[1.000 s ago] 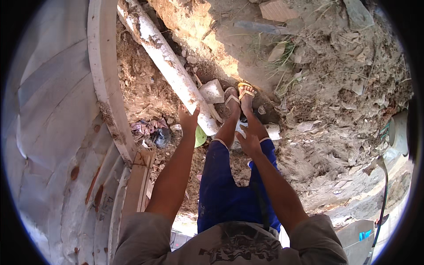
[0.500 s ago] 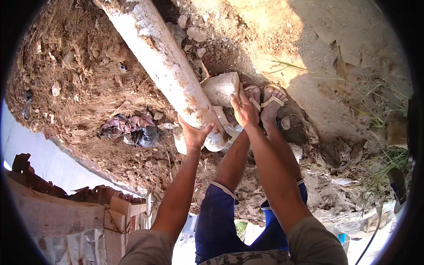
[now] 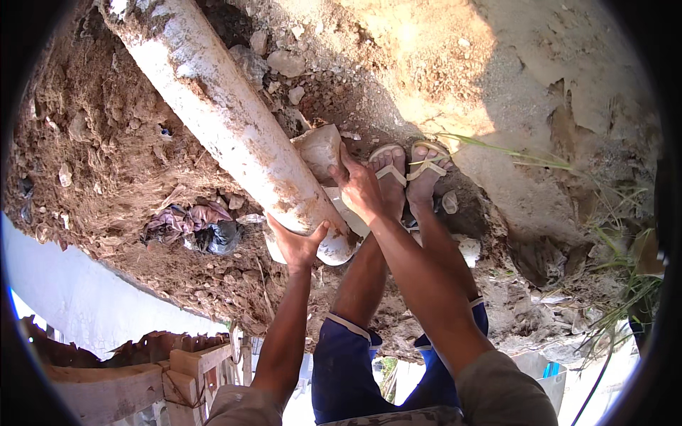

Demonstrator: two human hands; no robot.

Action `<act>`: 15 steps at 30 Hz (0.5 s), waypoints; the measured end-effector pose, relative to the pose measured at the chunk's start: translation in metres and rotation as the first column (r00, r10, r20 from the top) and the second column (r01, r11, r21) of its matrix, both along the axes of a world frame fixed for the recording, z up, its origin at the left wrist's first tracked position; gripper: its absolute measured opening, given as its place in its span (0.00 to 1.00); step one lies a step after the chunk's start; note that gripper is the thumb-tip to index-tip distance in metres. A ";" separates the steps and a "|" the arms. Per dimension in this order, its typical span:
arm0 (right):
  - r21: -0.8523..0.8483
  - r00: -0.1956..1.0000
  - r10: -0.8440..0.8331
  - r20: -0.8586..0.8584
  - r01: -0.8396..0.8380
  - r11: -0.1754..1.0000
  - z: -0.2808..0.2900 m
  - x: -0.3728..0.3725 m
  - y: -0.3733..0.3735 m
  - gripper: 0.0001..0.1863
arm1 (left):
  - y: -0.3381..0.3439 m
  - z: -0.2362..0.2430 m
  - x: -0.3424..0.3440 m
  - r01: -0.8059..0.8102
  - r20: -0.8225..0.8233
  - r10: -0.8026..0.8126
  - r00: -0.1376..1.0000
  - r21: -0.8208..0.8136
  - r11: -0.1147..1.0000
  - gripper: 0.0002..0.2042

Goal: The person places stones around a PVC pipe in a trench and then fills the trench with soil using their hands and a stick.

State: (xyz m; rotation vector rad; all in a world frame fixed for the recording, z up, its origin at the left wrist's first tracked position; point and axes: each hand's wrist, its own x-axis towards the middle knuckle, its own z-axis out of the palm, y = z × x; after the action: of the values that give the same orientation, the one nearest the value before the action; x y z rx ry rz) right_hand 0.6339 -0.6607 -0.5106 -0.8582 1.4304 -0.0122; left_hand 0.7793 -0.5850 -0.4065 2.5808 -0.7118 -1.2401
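A long, thick white pipe (image 3: pixel 245 131), smeared with brown soil, slants from the far left down to its near end in front of my legs. My left hand (image 3: pixel 293 243) is wrapped round the side of that end, thumb on top and fingers partly hidden beneath. A pale block of stone (image 3: pixel 317 150) sits against the pipe's right side. My right hand (image 3: pixel 359 186) grips the block's near right edge, with some fingers out of sight. Just behind that hand are my feet in light flip-flops (image 3: pixel 429 157).
Loose reddish soil with stones lies left of the pipe, along with a crumpled pink and dark rag (image 3: pixel 192 226). Rocks (image 3: pixel 286 64) lie beyond the block. A wooden frame (image 3: pixel 186 380) stands at the lower left; grass (image 3: pixel 618 277) grows on the right.
The stone block has moved left, closer against the pipe, with my right hand following it. My left hand stays on the pipe's end. The whole view has shifted slightly.
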 end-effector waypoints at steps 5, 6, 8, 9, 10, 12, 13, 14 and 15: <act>-0.123 0.989 -0.110 0.095 0.121 0.985 0.004 0.001 -0.002 0.32 | 0.000 -0.004 0.012 0.073 -0.007 -0.072 0.997 0.138 0.988 0.71; -0.120 0.990 -0.108 0.096 0.119 0.986 0.013 0.001 0.002 0.32 | 0.007 -0.001 0.015 0.071 -0.007 -0.070 0.998 0.141 0.987 0.71; -0.289 0.984 -0.009 -0.179 -0.044 0.956 0.018 -0.004 0.010 0.31 | -0.003 0.002 0.014 0.033 -0.130 -0.021 0.991 0.091 0.995 0.71; -0.184 0.980 -0.098 -0.170 0.067 0.981 0.026 -0.007 0.017 0.32 | -0.010 0.005 0.012 0.187 -0.017 -0.187 0.982 -0.014 0.982 0.71; -0.190 0.981 -0.094 -0.169 0.061 0.980 0.045 -0.008 0.020 0.32 | -0.024 0.014 0.016 0.181 -0.016 -0.181 0.983 -0.021 0.983 0.71; -0.186 0.911 0.214 -0.352 -0.292 0.938 0.093 -0.018 0.025 0.33 | -0.067 0.030 0.026 0.244 0.191 -0.197 0.962 -0.263 0.933 0.70; -0.176 0.860 0.309 -0.406 -0.405 0.897 0.118 -0.021 0.031 0.33 | -0.081 0.029 0.032 0.238 0.193 -0.190 0.963 -0.267 0.934 0.70; -0.210 0.937 0.203 -0.283 -0.267 0.940 0.140 -0.022 0.038 0.33 | -0.099 0.022 0.038 0.240 0.258 -0.158 0.953 -0.328 0.914 0.70; -0.227 0.965 0.146 -0.220 -0.196 0.954 0.162 -0.021 0.036 0.32 | -0.117 0.012 0.044 0.247 0.319 -0.122 0.940 -0.387 0.888 0.70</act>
State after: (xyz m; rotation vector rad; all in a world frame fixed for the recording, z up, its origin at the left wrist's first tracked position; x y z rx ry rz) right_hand 0.6127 -0.6244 -0.3484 -1.2162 1.5588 0.0296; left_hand 0.8237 -0.7015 -0.3950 2.3796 -1.1667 -0.6507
